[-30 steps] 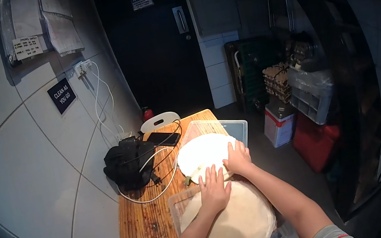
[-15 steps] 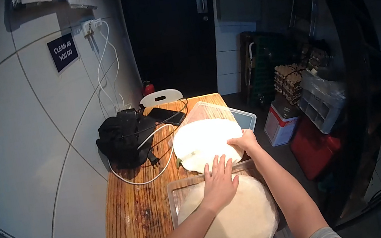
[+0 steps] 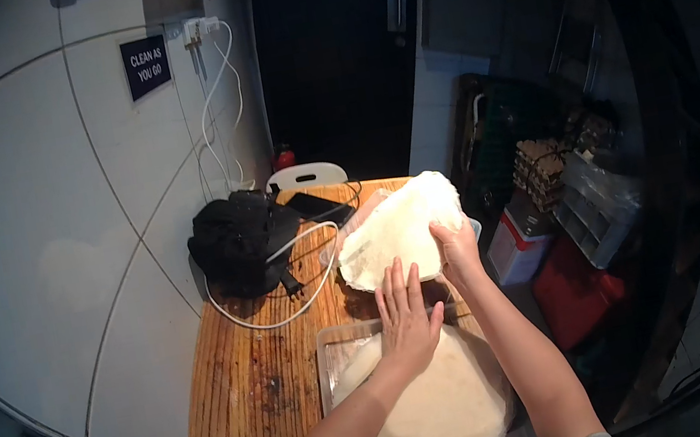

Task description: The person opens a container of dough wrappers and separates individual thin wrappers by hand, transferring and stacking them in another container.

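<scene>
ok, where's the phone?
Phone: head view, just left of centre, on the table's far end, between the black bag and the pale sheet in the right hand.

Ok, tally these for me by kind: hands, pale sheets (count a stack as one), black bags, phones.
Hands: 2 (left hand, right hand)
Pale sheets: 2 (held sheet, boxed sheet; layers within either can't be counted)
Black bags: 1 (black bag)
Phones: 1 (dark phone)
Total: 6
</scene>
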The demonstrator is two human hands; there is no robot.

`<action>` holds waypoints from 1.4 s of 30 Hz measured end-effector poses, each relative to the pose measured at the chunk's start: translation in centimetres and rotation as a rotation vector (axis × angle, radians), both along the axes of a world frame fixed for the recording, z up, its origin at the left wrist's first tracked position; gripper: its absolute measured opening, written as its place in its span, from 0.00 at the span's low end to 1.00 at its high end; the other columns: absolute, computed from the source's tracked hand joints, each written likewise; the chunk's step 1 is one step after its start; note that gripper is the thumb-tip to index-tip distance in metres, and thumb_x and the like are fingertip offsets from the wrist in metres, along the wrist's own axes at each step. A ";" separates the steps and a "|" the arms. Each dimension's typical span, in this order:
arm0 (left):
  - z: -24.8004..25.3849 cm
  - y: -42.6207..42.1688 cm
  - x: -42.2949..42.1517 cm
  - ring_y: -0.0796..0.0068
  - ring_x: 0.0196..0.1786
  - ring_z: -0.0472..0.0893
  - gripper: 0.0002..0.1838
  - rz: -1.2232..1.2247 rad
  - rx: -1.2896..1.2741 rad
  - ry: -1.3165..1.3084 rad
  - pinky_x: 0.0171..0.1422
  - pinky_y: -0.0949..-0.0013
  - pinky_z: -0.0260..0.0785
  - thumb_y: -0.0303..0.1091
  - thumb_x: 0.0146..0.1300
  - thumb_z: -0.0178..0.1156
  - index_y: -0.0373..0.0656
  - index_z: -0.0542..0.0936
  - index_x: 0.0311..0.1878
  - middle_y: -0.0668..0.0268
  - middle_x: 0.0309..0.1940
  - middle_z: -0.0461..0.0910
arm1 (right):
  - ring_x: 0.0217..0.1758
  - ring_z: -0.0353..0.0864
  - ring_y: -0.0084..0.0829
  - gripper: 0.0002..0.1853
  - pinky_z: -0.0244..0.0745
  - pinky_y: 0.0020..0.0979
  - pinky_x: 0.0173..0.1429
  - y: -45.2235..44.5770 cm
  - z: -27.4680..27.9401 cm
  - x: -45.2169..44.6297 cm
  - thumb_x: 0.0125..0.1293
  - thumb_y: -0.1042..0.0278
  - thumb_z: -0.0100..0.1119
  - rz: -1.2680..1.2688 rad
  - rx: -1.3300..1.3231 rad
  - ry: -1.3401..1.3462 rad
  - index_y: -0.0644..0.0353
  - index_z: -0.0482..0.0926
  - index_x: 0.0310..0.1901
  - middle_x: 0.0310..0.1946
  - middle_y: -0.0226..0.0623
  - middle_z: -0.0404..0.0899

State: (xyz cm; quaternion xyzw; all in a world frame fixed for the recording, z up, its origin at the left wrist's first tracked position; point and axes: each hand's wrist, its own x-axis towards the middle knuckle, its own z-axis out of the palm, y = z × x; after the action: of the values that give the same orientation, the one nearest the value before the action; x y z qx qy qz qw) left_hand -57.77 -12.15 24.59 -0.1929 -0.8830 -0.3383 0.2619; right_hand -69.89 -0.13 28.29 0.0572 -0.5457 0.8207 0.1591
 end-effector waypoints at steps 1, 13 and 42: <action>0.1 -0.3 -0.4 0.44 0.78 0.40 0.43 0.042 0.078 0.049 0.77 0.40 0.33 0.41 0.65 0.56 0.35 0.43 0.75 0.44 0.75 0.38 | 0.54 0.80 0.36 0.25 0.76 0.36 0.60 -0.1 1.3 0.7 0.63 0.83 0.55 0.005 -0.073 0.029 0.67 0.64 0.62 0.54 0.46 0.76; 4.8 -4.0 0.3 0.61 0.69 0.67 0.46 -0.796 1.670 -0.685 0.72 0.58 0.59 0.75 0.65 0.31 0.48 0.60 0.72 0.62 0.68 0.67 | 0.62 0.74 0.39 0.26 0.75 0.40 0.63 3.8 3.5 15.2 0.69 0.79 0.52 0.090 -0.270 -0.104 0.64 0.59 0.66 0.60 0.47 0.71; 5.4 -5.2 15.7 0.63 0.61 0.76 0.28 -0.672 0.039 -0.632 0.65 0.66 0.70 0.29 0.50 0.75 0.36 0.78 0.56 0.56 0.61 0.75 | 0.58 0.77 0.29 0.21 0.74 0.31 0.61 4.5 -2.6 33.5 0.67 0.78 0.51 0.647 -0.529 -0.420 0.67 0.65 0.62 0.55 0.40 0.75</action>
State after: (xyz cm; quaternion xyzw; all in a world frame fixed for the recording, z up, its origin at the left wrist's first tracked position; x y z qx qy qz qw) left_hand -42.02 -17.37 29.97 -0.3509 -0.8014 -0.4635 -0.1409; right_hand -36.38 4.39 25.71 0.0148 -0.2923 0.9329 -0.2098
